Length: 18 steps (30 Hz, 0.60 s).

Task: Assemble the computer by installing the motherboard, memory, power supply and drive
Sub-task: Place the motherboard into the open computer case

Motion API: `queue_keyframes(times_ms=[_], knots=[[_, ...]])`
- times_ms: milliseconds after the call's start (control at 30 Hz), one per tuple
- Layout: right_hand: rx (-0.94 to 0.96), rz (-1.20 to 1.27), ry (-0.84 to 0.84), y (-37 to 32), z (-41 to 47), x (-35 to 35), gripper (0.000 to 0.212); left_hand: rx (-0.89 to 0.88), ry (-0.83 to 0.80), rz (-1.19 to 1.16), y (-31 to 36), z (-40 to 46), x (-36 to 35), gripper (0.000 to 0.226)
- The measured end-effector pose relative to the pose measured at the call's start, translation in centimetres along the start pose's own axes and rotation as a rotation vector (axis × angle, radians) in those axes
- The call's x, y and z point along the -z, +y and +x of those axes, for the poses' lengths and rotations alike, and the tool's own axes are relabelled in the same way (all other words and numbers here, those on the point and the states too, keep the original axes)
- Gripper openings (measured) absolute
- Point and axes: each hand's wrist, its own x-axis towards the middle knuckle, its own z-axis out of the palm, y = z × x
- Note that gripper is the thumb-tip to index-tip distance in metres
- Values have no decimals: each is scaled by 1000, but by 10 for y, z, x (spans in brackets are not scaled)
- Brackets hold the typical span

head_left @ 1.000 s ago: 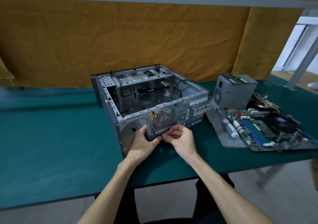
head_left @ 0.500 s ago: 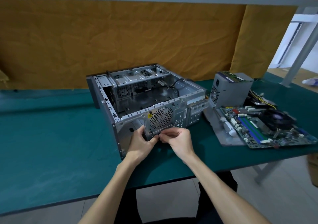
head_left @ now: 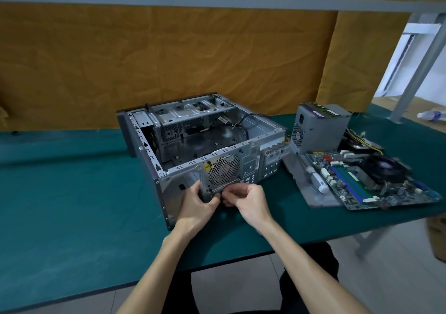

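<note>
The open computer case (head_left: 205, 144) lies on the green surface (head_left: 72, 205), holding only drive cages and loose black cables. Both hands meet at its rear fan grille (head_left: 223, 170): the left hand (head_left: 200, 202) grips the panel's lower corner, the right hand (head_left: 248, 199) pinches something tiny beside it. The motherboard (head_left: 376, 181) and power supply (head_left: 318, 128) sit apart, right of the case.

The open case (head_left: 202, 144) sits mid-table (head_left: 72, 193). At its three o'clock stands the power supply (head_left: 318, 130), with the motherboard (head_left: 376, 181) lying before it, toward six o'clock.
</note>
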Motion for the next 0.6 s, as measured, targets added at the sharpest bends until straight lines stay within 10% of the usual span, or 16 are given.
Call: queue_keyframes(times_ms=[600], knots=[[-142, -24, 34, -8, 7, 6, 11, -14, -7, -34, -1, 3, 0, 25]])
